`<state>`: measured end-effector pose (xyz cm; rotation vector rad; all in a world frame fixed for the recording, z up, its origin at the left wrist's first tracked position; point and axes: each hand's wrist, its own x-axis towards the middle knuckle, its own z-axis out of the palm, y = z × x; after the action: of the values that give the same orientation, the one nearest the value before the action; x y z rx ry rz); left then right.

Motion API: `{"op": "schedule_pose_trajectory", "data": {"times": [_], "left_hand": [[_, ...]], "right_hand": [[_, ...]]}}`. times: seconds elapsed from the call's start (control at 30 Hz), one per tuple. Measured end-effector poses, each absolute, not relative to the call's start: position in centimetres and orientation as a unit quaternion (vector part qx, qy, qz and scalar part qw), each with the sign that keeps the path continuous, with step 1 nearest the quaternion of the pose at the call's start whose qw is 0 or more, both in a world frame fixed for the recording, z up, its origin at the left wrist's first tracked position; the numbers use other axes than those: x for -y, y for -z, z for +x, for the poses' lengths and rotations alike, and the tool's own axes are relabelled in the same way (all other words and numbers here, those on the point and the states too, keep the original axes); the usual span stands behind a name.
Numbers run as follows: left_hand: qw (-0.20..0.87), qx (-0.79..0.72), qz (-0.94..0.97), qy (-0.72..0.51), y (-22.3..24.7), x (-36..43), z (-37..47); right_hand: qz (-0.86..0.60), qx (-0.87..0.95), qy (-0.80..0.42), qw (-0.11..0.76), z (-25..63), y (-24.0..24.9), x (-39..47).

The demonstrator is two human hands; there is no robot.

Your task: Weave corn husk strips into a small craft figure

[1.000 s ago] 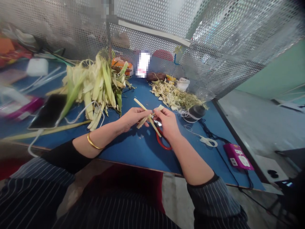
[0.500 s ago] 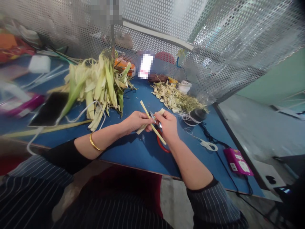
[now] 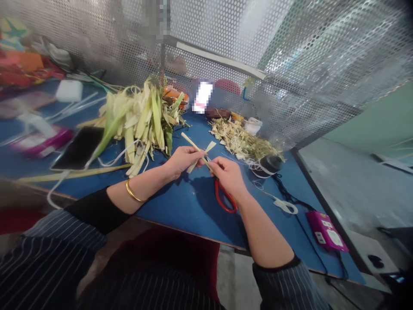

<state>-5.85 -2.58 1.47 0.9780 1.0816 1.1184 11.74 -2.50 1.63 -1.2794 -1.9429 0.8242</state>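
Observation:
My left hand [image 3: 185, 162] pinches a narrow, pale corn husk strip [image 3: 188, 138] near its middle. A second, wider piece of husk [image 3: 211, 147] crosses beneath it and also passes through the left fingers. My right hand [image 3: 229, 175] is closed, its thumb and fingertips on the near end of the narrow strip. Below the right hand, a pair of red-handled scissors [image 3: 232, 210] shows mostly its handle loops; the hand covers much of the rest. Both hands are just above the blue table [image 3: 193, 206].
A heap of corn husks [image 3: 146, 116] lies left of centre, beside a dark-screened phone [image 3: 78, 148] on a white cable. Husk scraps [image 3: 237, 137] and a black thread spool [image 3: 270, 164] sit to the right. A purple power strip [image 3: 327, 230] is near the right edge, and a perforated metal screen [image 3: 219, 26] stands behind.
My right hand has shifted from the wider husk piece to the near end of the narrow strip. More of the red scissor handles now shows. The whole view has moved slightly.

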Motion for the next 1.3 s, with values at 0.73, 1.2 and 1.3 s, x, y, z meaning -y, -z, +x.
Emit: {"op": "schedule_pose_trajectory", "data": {"times": [0.73, 1.2, 1.3], "left_hand": [[0.512, -0.488, 0.655, -0.266, -1.0, 4.6, -4.5], [0.503, -0.529, 0.489, -0.478, -0.7, 3.7, -4.8], [0.513, -0.532, 0.468, -0.484, -1.1, 3.9, -4.8]], "right_hand": [[-0.458, 0.739, -0.246, 0.428, 11.4, -3.1, 4.0], [-0.394, 0.835, 0.12, 0.365, 11.1, -2.1, 5.3], [-0.381, 0.845, 0.162, 0.338, 11.3, -2.1, 5.4]]}}
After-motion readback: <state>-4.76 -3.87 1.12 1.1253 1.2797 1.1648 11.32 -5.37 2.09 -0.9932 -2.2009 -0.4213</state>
